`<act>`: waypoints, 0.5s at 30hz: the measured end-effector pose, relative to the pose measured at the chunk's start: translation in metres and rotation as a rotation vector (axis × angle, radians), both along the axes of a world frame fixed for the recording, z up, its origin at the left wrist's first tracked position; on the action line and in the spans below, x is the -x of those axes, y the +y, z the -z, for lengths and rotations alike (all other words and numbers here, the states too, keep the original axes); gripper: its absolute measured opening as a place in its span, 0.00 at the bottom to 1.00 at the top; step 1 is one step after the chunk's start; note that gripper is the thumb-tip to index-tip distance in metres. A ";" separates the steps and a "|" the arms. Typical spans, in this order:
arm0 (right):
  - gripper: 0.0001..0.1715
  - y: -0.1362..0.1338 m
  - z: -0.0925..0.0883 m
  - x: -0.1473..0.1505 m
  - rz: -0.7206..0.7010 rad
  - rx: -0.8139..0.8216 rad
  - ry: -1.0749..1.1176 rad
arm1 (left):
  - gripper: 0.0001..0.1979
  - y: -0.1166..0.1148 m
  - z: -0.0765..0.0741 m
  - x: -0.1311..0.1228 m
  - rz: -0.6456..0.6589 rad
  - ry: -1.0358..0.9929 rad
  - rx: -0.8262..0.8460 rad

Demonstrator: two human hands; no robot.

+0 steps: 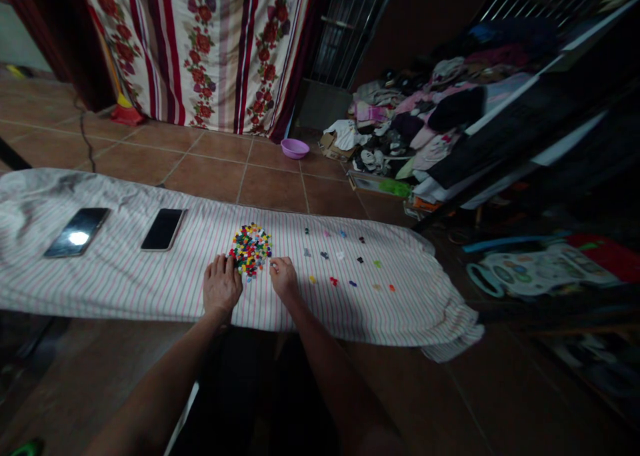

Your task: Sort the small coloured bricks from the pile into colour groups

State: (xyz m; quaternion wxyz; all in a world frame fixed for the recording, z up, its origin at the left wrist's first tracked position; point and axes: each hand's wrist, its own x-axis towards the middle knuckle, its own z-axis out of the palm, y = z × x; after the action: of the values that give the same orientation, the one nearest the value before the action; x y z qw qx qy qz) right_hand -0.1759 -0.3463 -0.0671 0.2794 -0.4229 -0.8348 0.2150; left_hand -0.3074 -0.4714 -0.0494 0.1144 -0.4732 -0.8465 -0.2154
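A mixed pile of tiny coloured pieces (253,248), like small building bricks, lies on a striped cloth (200,286). Flat on the cloth at the pile's left lower edge rests my left hand (222,283), fingers stretched out and touching the pile's rim. My right hand (284,276) is closed in a pinch just right of the pile; whatever is between its fingertips is too small to name. Further right, little groups sorted by colour stand in rows, among them red pieces (334,281), yellow pieces (313,279), white pieces (341,255) and orange pieces (392,287).
Two phones, a dark one (78,233) and another with a pale edge (163,229), lie left on the cloth. Beyond are a purple basin (295,149) on the tiled floor, a flowered curtain (200,49) and a heap of clothes (415,109) at the right.
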 end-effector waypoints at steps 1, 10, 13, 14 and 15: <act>0.15 0.000 0.000 0.000 0.001 0.004 0.004 | 0.22 0.000 0.000 0.000 -0.002 0.001 0.001; 0.18 -0.007 0.003 -0.002 0.013 -0.017 0.015 | 0.22 -0.001 0.001 0.000 -0.003 0.037 0.012; 0.20 -0.010 0.003 -0.001 0.017 -0.028 -0.015 | 0.22 -0.001 0.001 0.000 0.001 0.028 0.014; 0.20 -0.010 0.003 0.000 0.021 -0.029 -0.026 | 0.22 -0.001 0.000 0.000 0.003 0.023 0.015; 0.21 -0.010 0.002 0.000 0.023 -0.031 -0.036 | 0.22 -0.001 0.000 0.000 0.005 0.018 0.016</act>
State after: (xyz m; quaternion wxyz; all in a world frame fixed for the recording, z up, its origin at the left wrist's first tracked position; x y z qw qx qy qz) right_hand -0.1758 -0.3568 -0.0695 0.2733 -0.4318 -0.8380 0.1914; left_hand -0.3074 -0.4722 -0.0493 0.1179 -0.4781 -0.8460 -0.2044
